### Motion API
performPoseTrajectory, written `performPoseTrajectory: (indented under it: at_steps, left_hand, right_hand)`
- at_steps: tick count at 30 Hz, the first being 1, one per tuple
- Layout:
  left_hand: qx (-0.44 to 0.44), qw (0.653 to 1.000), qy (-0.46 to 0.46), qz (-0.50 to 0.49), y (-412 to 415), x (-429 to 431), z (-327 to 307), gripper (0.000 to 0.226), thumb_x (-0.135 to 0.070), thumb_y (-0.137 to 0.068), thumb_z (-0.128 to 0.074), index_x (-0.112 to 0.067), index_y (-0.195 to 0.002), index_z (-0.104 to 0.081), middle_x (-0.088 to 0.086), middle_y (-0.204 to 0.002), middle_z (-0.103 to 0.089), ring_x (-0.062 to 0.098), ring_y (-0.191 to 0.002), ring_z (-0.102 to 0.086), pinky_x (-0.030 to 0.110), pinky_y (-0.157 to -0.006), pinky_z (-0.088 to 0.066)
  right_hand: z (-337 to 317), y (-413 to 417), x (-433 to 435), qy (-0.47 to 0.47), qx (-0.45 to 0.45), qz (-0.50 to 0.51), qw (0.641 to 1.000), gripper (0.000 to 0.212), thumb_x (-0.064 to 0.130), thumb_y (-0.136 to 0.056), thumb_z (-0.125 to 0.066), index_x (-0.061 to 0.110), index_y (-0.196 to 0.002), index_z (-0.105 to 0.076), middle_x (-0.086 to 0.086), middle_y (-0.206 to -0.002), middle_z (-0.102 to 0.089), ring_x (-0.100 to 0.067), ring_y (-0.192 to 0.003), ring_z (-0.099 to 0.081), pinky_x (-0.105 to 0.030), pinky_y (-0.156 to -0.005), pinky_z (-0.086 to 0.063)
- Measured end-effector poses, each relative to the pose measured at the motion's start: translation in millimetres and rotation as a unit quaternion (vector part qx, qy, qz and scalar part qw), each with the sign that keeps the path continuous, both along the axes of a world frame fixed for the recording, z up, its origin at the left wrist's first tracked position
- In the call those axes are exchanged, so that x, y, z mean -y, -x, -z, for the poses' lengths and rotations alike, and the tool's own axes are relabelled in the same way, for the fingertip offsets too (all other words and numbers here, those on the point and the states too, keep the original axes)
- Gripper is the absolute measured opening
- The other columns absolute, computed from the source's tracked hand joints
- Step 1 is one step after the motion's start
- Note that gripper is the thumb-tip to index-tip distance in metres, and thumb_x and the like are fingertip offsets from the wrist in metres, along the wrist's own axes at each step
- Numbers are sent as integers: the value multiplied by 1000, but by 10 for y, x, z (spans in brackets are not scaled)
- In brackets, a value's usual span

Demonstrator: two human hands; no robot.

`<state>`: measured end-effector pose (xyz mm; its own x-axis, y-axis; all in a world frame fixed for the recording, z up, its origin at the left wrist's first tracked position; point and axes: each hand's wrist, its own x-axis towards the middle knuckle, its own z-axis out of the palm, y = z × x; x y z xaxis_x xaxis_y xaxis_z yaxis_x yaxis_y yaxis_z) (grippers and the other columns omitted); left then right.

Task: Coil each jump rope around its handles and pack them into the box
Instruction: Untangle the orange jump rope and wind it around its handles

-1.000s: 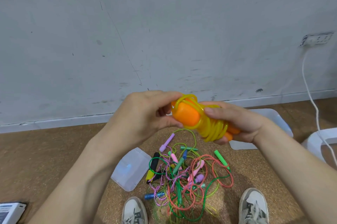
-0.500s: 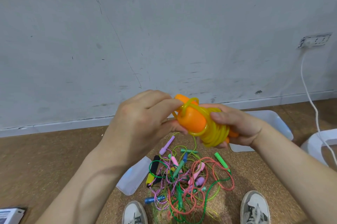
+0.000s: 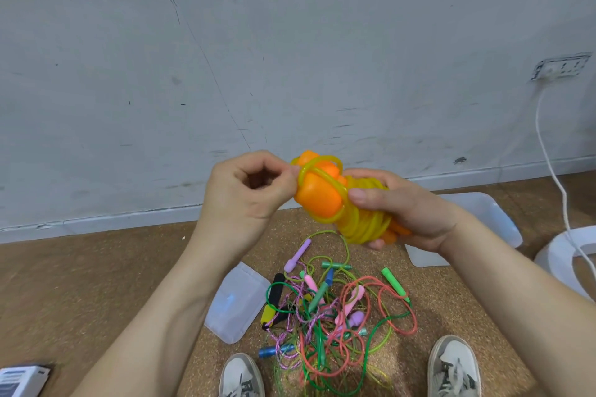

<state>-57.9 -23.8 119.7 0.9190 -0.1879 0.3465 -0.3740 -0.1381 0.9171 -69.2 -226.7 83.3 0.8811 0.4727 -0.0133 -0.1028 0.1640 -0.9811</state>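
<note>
My right hand (image 3: 400, 212) grips an orange-handled jump rope (image 3: 321, 196) whose yellow cord (image 3: 364, 225) is coiled many times around the handles. My left hand (image 3: 248, 193) pinches a loop of that yellow cord at the top end of the handles. Both hands are held up in front of the wall. Below them on the floor lies a tangled pile of jump ropes (image 3: 332, 309) with purple, pink, green, blue and black handles. A clear plastic box (image 3: 477, 222) lies on the floor behind my right wrist, partly hidden by it.
A clear plastic lid (image 3: 237, 306) lies left of the pile. My two shoes (image 3: 242, 377) sit at the bottom edge. A white cable (image 3: 548, 154) hangs from a wall socket to a white object (image 3: 567, 261) at right. A booklet (image 3: 19, 380) lies bottom left.
My left hand has shifted from covering the handle top to pinching a cord loop at its left side. The bundle has risen slightly and the loop now crosses over the handle end.
</note>
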Motion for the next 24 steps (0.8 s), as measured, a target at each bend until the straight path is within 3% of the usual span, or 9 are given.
performPoseTrajectory:
  at_steps: [4, 6, 8, 11, 13, 15, 20, 24]
  left_hand:
    - [-87, 990, 114, -4, -120, 21, 113, 18, -16, -70, -68, -21, -53, -65, -6, -55, -59, 16, -58, -49, 28, -59, -42]
    - [-153, 972, 180, 7, -134, 76, 147, 25, -9, -77, -65, -17, -54, -66, -4, -52, -59, 14, -53, -51, 24, -56, -46]
    - [-223, 944, 242, 29, -125, 127, 157, 29, -5, -86, -57, -12, -59, -66, -3, -48, -56, 8, -48, -54, 19, -47, -48]
    - [-272, 913, 294, 71, -112, 174, 156, 20, -16, -74, -59, -10, -57, -67, -2, -49, -57, 3, -45, -54, 15, -43, -48]
    - [-276, 914, 289, 78, -100, 209, 175, 21, -19, -69, -59, -12, -52, -67, -3, -49, -58, 2, -42, -53, 14, -41, -47]
    - [-262, 924, 266, 79, -98, 232, 202, 16, -19, -71, -59, -11, -59, -67, 0, -50, -60, 5, -41, -55, 15, -41, -48]
    - [-197, 951, 203, 124, -82, 193, 160, 17, -16, -76, -55, 1, -76, -59, 6, -48, -60, 9, -39, -56, 14, -40, -45]
    - [-160, 971, 141, 104, -32, 115, 108, 9, -2, -85, -56, -1, -77, -52, 7, -49, -62, 11, -40, -59, 16, -40, -46]
  right_hand:
    - [-85, 46, -78, 43, 26, 71, 996, 48, 36, -63, -80, 11, -100, -62, -8, -68, -62, -16, -42, -52, -20, -39, -42]
    - [-154, 88, -107, 81, 59, 109, 989, 38, 29, -65, -81, 15, -96, -63, -4, -67, -64, -14, -47, -55, -23, -40, -43]
    - [-224, 130, -124, 110, 94, 142, 979, 43, 24, -59, -89, 20, -93, -64, 2, -65, -65, -13, -51, -58, -26, -39, -45]
    - [-274, 179, -142, 108, 126, 164, 972, 46, 27, -53, -88, 22, -92, -63, 4, -65, -65, -12, -53, -61, -26, -40, -47]
    - [-261, 181, -129, 92, 128, 166, 973, 42, 25, -57, -86, 22, -93, -64, 3, -66, -65, -13, -52, -61, -25, -39, -46]
    - [-231, 167, -119, 60, 107, 160, 980, 40, 28, -60, -83, 21, -94, -64, 2, -66, -65, -14, -50, -59, -25, -39, -44]
    - [-11, 133, -179, -121, -18, 26, 992, 67, 54, -58, -84, 8, -101, -61, -11, -75, -63, -16, -45, -49, -19, -38, -37]
    - [72, 131, -290, -129, -69, 18, 989, 69, 60, -58, -81, 10, -102, -63, -12, -83, -66, -18, -61, -63, -27, -48, -52]
